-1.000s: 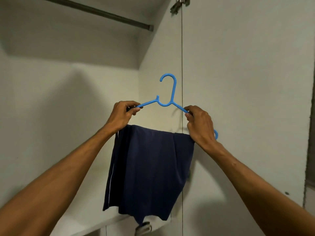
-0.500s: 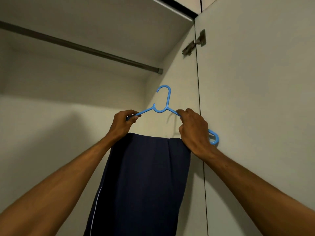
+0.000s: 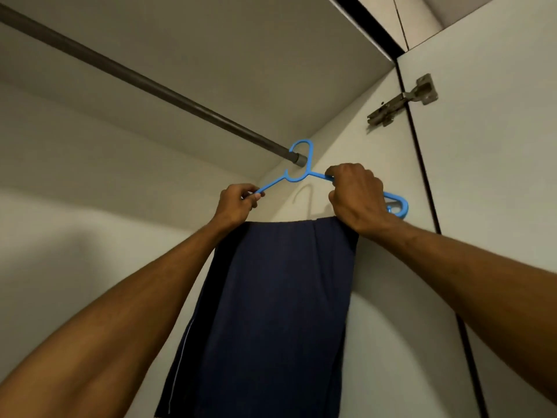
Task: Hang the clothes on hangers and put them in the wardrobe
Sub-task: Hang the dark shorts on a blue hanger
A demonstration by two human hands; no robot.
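Note:
A blue plastic hanger [image 3: 298, 173] is held up inside the wardrobe, with navy trousers [image 3: 271, 312] folded over its bar and hanging straight down. My left hand [image 3: 236, 203] pinches the hanger's left arm. My right hand [image 3: 357, 197] grips its right arm, and the blue end loop sticks out past my wrist. The hanger's hook lies over the right end of the dark metal rail [image 3: 150, 86], close to the wardrobe's side wall. Whether the hook bears on the rail I cannot tell.
The rail runs from upper left to its socket at the side wall. The wardrobe's top panel [image 3: 241, 55] is just above. An open door [image 3: 497, 176] with a metal hinge [image 3: 404, 101] stands on the right.
Both hands have lifted the hanger and trousers up and toward the rail. The hook, below the rail before, now lies over its right end. My view has tilted upward.

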